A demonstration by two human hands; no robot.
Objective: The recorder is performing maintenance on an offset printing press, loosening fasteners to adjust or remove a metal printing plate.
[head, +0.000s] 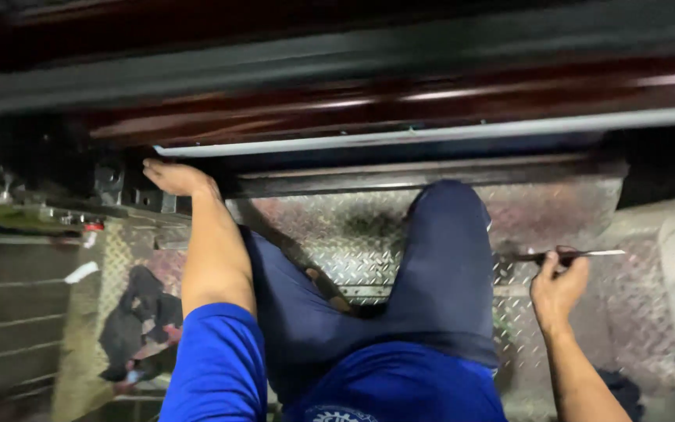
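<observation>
Head view: right hand (558, 287), lower right of frame, pinches a slim tool (568, 254) lying horizontally, tip pointing right. Left hand (175, 178), upper left, rests flat and empty against the dark ledge (314, 187).

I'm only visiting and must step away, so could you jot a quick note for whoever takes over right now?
Left hand: reaching up, resting flat on the dark metal edge under the maroon body panel, holding nothing.
Right hand: grip closed on a slim screwdriver, tip pointing right, above the checker-plate step.
The person's knees rest on that step.
Done or left: nothing visibly loosened or removed; the pictures do not show more.
</observation>
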